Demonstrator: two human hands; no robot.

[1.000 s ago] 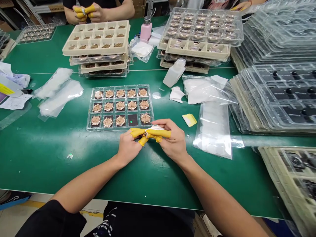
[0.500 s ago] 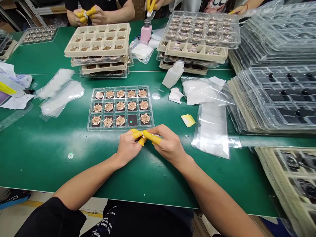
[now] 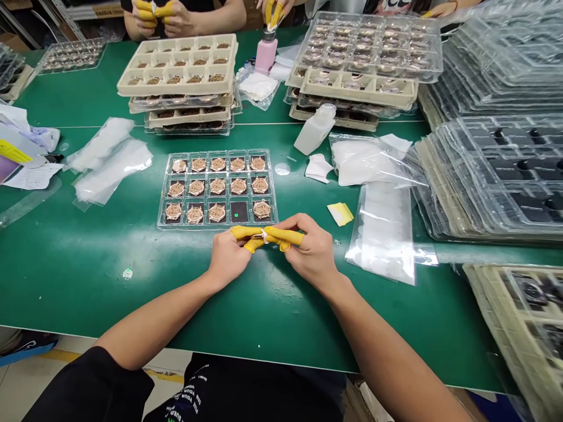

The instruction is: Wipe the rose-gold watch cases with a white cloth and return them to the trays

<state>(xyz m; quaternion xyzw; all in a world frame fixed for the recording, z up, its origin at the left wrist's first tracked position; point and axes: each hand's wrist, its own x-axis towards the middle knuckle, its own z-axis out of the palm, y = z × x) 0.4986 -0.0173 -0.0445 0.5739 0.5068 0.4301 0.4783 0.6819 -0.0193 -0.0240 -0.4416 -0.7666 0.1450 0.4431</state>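
Green bench mat (image 3: 79, 293) runs the whole width here, its near edge cutting across just past the forearms, with plenty of open room around the hands. Far left there's loose paper (image 3: 33, 176) with a yellow label (image 3: 9, 151), then two clear bags (image 3: 112, 164) of white stuff. Left hand (image 3: 227, 258) is closed up, with yellow finger cots (image 3: 237, 232) on, pinching a small white scrap (image 3: 265, 236) together with the right hand (image 3: 310, 252), which is curled and gripping too. Can't tell what else is in that pinch, it's mostly hidden. The scrap sits right by the near edge of a clear blister tray (image 3: 217, 220), and the fingers meet along a roughly sideways line, tips pointing at each other. That tray holds rose-gold medallions (image 3: 217, 186) in three rows, with one black slot (image 3: 240, 212) showing a green dot. Behind it are stacked pulp trays (image 3: 176, 64), a co-worker's hands (image 3: 152, 14) and a pink bottle (image 3: 267, 55). Over to the right: a white squeeze bottle (image 3: 314, 130), a bag of white discs (image 3: 382, 234), and tall stacks of clear trays (image 3: 488, 176).
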